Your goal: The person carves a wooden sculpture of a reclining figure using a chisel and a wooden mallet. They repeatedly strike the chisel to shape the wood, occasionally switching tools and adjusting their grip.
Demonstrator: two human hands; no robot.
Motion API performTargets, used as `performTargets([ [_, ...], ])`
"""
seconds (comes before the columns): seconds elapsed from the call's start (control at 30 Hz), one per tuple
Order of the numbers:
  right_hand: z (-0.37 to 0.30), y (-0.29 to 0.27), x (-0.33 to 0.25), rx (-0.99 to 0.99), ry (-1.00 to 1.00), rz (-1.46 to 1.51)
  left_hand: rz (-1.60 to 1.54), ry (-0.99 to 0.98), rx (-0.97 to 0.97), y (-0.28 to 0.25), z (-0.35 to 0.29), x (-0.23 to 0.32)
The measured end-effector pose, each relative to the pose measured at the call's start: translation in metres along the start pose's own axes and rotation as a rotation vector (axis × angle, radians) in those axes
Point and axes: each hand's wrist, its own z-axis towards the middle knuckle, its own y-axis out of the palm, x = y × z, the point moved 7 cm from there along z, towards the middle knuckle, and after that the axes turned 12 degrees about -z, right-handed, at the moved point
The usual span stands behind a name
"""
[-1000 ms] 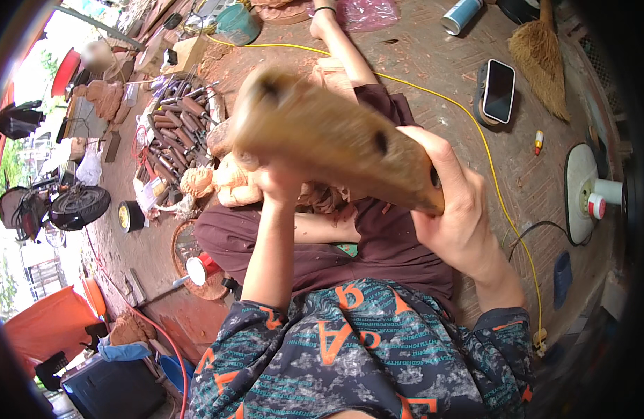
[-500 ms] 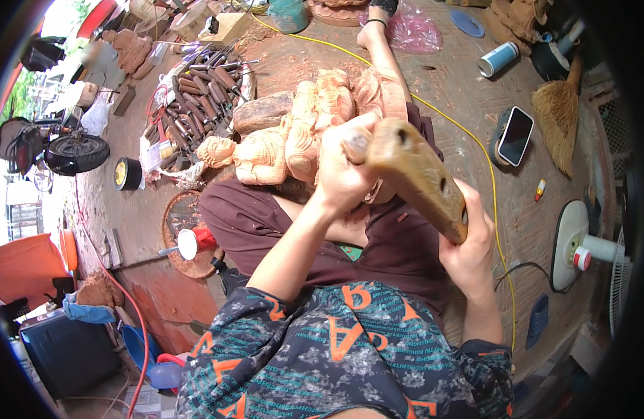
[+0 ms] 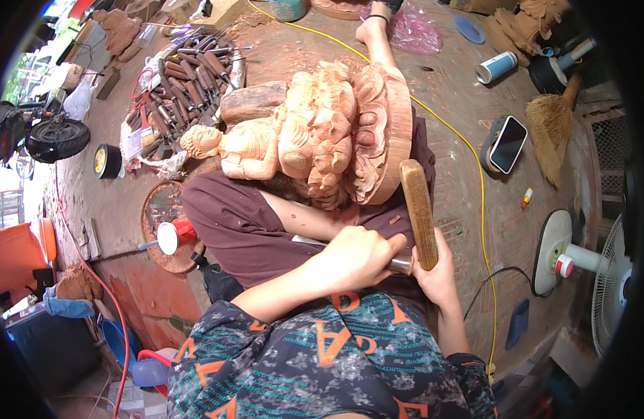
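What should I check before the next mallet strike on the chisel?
1. Left hand closed around the chisel: ok.
2. Right hand gripping the wooden mallet: ok.
3. Mallet poised close to the chisel's end: ok.
4. Chisel tip placed on the carved wooden statue: cannot tell, the hand and forearm hide it.
5. Statue resting steady across the lap: ok, it lies on its side against the legs.
6. Yellow cable away from the hands: ok.
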Motion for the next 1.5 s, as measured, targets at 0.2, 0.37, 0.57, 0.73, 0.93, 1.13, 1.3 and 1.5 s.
performTargets([
  [0.2,-0.005,0.006,0.006,-0.052,0.047,-0.018,0.073,-0.124,0.101,-0.036,-0.016,-0.021],
  [0.37,0.007,0.001,-0.002,-0.101,0.000,0.074,0.064,-0.206,0.468,-0.080,-0.034,-0.033],
  [0.57,0.056,0.005,-0.029,-0.136,0.012,0.511,0.147,-0.293,0.804,-0.108,-0.048,-0.049],
  [0.73,0.092,0.025,-0.025,-0.137,0.128,0.664,0.147,-0.325,0.857,-0.114,-0.052,-0.047],
  [0.93,0.099,0.039,-0.013,-0.123,0.046,0.663,0.225,-0.398,0.868,-0.125,-0.059,-0.063],
  [1.13,0.101,0.036,-0.018,-0.082,-0.056,0.554,0.172,-0.330,0.900,-0.131,-0.056,-0.067],
  [1.3,0.107,0.031,-0.026,-0.126,-0.032,0.566,0.201,-0.300,0.894,-0.139,-0.051,-0.075],
  [1.5,0.109,0.027,-0.040,0.002,-0.034,0.575,0.267,-0.280,0.870,-0.160,-0.040,-0.078],
])
